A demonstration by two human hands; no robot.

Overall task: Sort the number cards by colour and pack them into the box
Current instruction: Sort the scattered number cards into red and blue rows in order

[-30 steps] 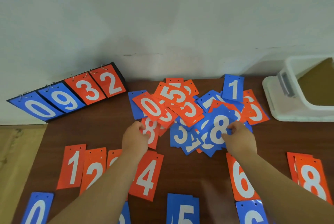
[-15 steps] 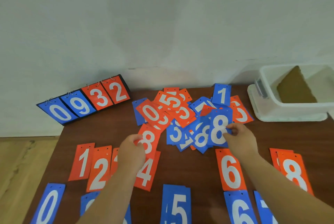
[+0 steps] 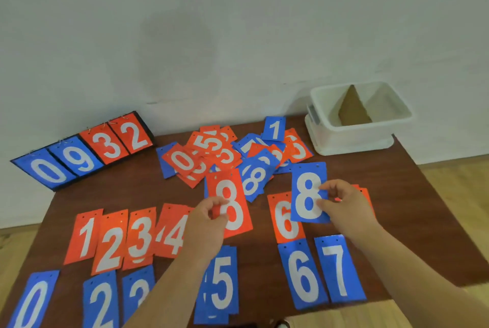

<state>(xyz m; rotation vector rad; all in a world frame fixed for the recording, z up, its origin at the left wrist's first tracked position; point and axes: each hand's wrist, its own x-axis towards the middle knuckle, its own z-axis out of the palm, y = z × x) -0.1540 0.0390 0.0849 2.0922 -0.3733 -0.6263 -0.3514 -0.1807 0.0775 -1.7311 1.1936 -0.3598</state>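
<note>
**An eight in each hand**

Through the head camera we see our left hand (image 3: 209, 215) pinching the lower left edge of a red 8 card (image 3: 234, 195) with curled fingers and thumb. Our right hand (image 3: 341, 200) pinches the right edge of a blue 8 card (image 3: 308, 192). Beyond both hands the mixed pile (image 3: 225, 153) lies on the table (image 3: 148, 190). The white box (image 3: 357, 134) stands beyond the right hand.

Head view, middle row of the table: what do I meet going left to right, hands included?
orange 1 → orange 2 → orange 3 → orange 4 → left hand → orange 8 → orange 6 → blue 8 → right hand
</note>
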